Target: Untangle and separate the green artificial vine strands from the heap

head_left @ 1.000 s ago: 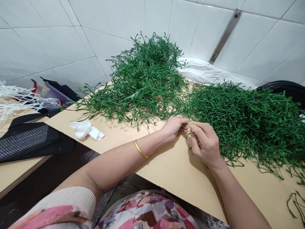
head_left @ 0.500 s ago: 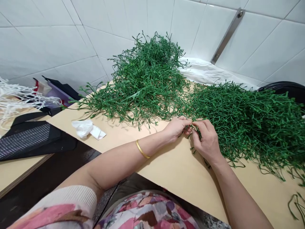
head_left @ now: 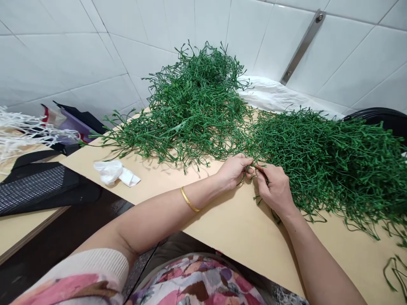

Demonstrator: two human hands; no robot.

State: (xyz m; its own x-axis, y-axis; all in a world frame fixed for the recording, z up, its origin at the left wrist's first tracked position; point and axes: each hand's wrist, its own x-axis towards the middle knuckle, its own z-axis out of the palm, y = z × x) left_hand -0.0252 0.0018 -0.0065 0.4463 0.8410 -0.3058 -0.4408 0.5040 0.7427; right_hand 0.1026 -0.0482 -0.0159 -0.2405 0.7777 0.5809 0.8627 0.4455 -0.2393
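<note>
My left hand pinches a thin green plastic stem between thumb and fingers. Close beside it on the right, my right hand has its thumb and index finger closed on green stems too, their ends hanging out below the palm. Fingertips of both hands nearly meet. Beyond the left hand rises a tangled heap of green artificial stems with small budded tips. A second pile of stems lies to the right, against the right hand. How many stems each hand holds is hidden by the fingers.
The pale wooden table carries both piles. A crumpled white tissue lies at its left. White stems and a black mesh item are on another surface at far left. White plastic sheeting runs along the tiled wall. Loose stems lie at lower right.
The fingertips have shifted slightly around the stem: my right index finger has curled lower, and a green tip now shows between the hands. The piles look the same.
</note>
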